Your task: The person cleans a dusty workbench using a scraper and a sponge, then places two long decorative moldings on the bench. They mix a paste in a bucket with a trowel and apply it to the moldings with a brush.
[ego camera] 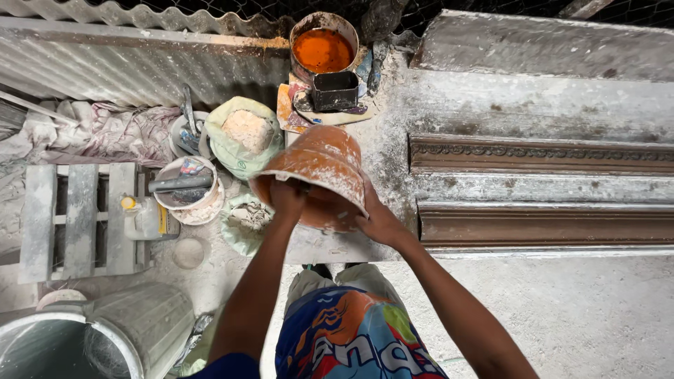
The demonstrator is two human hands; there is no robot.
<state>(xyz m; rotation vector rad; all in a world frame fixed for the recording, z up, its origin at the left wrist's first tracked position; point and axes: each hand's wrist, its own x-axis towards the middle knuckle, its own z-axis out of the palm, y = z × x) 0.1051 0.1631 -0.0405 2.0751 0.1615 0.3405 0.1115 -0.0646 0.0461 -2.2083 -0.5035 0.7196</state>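
I have both hands clamped on the orange, plaster-dusted plastic bucket (319,175), which is tipped over above the near edge of the white-crusted workbench (393,112) — my left hand (288,198) pinches the rim on the near left side and my right hand (375,219) cups the lower wall from the right. The bucket looks slick with powder, so my worry is that the grip on the rim could slide and the bucket would drop off the bench edge onto my legs or the floor; I cannot tell whether anything is left inside to spill. Just beyond the bucket, on the same bench, stands a round tin of bright orange paint (323,48) with a small black rectangular container (335,91) in front of it, and a careless swing of the bucket's upper edge could knock either over. To the right of the bucket lie long ornate cornice mouldings (540,156), brown and white — splashes would land on them first. Left of the bucket, lower down, sit a pale green sack of white powder (242,133), a white pail holding tools (188,188) and a small yellow-capped plastic jug (144,219); a grey wooden pallet (77,217) is farther left, and a large grey metal drum (91,337) crowds the floor well below it.
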